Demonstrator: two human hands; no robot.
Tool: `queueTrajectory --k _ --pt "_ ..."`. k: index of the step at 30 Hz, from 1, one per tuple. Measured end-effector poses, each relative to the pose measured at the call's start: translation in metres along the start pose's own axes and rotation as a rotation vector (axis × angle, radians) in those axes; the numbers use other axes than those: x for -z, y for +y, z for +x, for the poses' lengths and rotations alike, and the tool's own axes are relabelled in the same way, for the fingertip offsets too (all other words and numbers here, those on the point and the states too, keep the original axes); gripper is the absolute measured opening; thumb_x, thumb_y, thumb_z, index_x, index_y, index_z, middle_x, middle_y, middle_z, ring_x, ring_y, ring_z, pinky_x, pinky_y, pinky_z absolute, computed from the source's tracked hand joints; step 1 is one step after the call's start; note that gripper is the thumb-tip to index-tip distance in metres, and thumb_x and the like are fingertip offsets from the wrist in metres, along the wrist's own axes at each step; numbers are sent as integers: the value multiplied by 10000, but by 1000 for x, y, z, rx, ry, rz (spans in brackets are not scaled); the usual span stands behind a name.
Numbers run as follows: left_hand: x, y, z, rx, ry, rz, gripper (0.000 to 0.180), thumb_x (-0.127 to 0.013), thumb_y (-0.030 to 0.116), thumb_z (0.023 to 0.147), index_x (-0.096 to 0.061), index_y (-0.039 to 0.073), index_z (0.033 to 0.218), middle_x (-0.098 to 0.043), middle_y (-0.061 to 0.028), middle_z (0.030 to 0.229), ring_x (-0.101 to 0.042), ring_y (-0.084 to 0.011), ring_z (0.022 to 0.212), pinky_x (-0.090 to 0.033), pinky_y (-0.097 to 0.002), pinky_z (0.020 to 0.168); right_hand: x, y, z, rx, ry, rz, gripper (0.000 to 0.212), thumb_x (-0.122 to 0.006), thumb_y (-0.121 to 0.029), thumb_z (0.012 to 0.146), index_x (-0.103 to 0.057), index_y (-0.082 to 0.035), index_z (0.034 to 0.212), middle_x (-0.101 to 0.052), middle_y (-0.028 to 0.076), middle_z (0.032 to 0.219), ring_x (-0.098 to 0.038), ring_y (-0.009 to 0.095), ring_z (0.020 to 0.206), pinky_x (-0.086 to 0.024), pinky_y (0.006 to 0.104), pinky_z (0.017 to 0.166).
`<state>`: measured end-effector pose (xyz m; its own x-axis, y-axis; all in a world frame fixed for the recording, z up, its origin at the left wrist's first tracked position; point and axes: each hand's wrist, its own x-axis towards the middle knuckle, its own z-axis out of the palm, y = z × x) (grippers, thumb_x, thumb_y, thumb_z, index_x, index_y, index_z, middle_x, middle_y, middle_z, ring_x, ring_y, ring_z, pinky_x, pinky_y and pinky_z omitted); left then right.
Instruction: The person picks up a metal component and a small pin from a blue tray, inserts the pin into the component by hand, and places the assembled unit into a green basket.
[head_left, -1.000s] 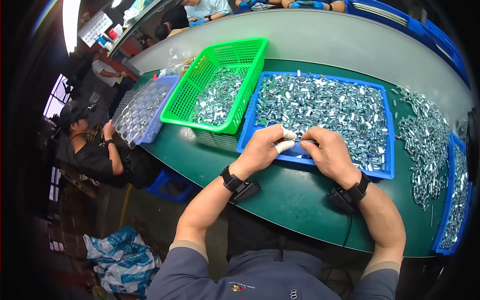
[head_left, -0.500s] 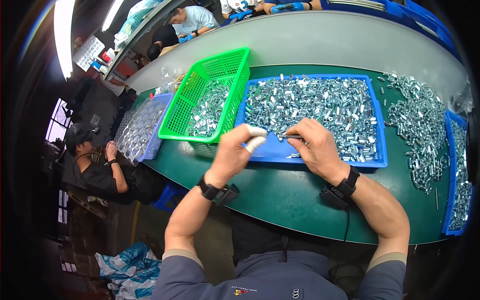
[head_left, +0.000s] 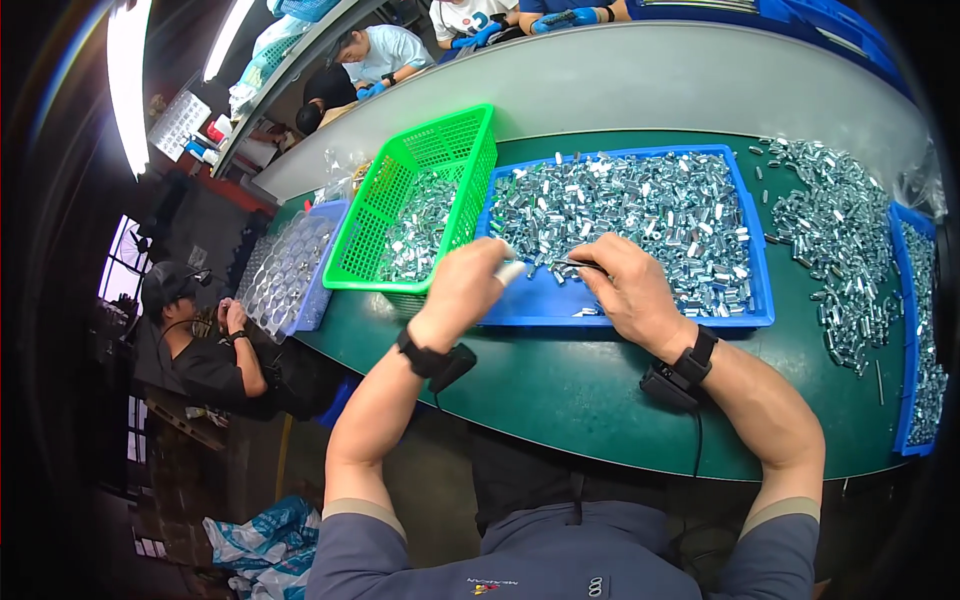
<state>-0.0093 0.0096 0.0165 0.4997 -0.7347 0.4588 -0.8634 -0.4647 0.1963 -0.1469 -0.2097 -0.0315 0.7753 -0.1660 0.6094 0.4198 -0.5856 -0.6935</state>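
My right hand [head_left: 635, 290] pinches a thin dark rod [head_left: 582, 263] over the near part of the blue tray [head_left: 545, 300]. The rod's tip points left, toward my other hand. Small shiny metal sleeve-like pieces [head_left: 630, 205] are heaped in the tray. Just left of the tray, my left hand [head_left: 465, 288] has closed fingers with white coverings on the tips. Its fingertips face the rod, and whatever they hold is hidden. Beside that hand stands a green perforated basket [head_left: 345, 270] with more of the metal pieces inside.
A loose pile of metal pieces [head_left: 840, 250] lies on the green table [head_left: 560, 375] at right, near another blue tray [head_left: 910, 330] and a thin rod [head_left: 880, 382]. A pale crate [head_left: 320, 265] with round parts stands left. Beyond the grey partition [head_left: 640, 85] people work; another person [head_left: 205, 340] sits left.
My left hand has turned slightly, its covered fingertips drawing closer together. My right hand keeps the rod almost in place. The whole view has shifted a little.
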Motion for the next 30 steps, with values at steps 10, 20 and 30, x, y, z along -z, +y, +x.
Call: queueTrajectory --k 10,20,30 --pt "-43 -12 -6 266 -251 -106 180 -825 101 902 -757 27 1051 -743 -120 878 -728 -244 809 -574 -369 747 -3 9 -2 -64 -60 53 155 -710 -69 957 -764 -39 1099 -745 150 1002 -728 366 906 -569 437 780" --pt "-45 12 -25 274 -87 -633 148 -802 53 951 -734 17 1077 -746 -44 1000 -704 -124 894 -574 -293 822 -3 9 -1 -123 -74 31 130 -715 -115 966 -766 -48 1065 -748 154 978 -726 364 877 -565 444 760" --pt "-46 16 -27 199 -60 -619 168 -807 31 930 -737 17 1082 -727 -65 973 -713 -156 875 -576 -296 791 -3 2 1 -260 -177 -2 183 -702 -238 1001 -744 -61 1014 -729 185 857 -719 401 818 -547 490 716"
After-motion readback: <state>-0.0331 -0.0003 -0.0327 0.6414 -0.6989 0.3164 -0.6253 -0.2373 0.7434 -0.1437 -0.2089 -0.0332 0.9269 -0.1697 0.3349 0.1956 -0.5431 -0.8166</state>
